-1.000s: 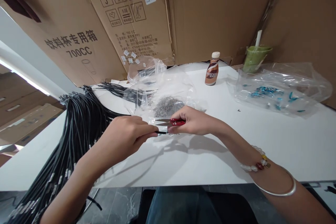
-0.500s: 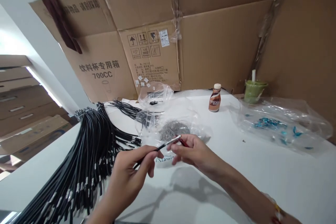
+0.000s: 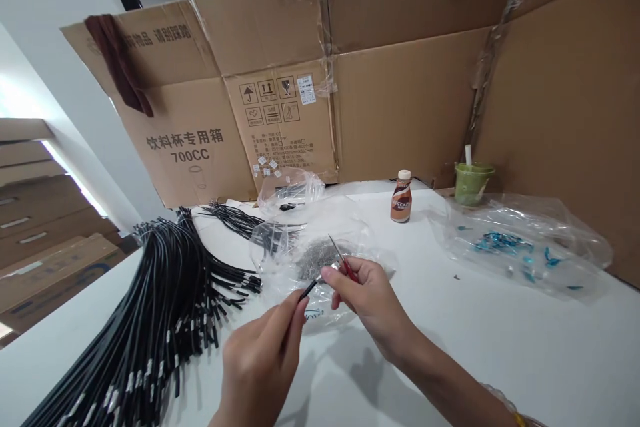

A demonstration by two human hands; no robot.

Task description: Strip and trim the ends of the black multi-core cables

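My left hand [image 3: 263, 353] is closed around a black cord [image 3: 309, 289], which points up and to the right. At its silver end the thumb and forefinger of my right hand [image 3: 375, 300] pinch. That same hand also grips a slim red-handled pointed tool [image 3: 350, 271], its thin metal tip slanting up to the left; the exact kind cannot be made out. Just behind both hands lies a clear plastic bag [image 3: 280, 240] holding a heap of small silvery pieces [image 3: 317, 259].
A big bundle of black cords [image 3: 170, 293] with silver ends covers the table's left side. Further back stands a brown bottle [image 3: 401, 199]. To the right are a green cup [image 3: 473, 183] and a plastic bag with blue pieces [image 3: 505, 243]. Cardboard walls [image 3: 405, 113] close off the back.
My right thumb and forefinger now close over the cord's silver end, which showed bare before. The red tool's metal tip now sticks up. The camera view has shifted slightly.
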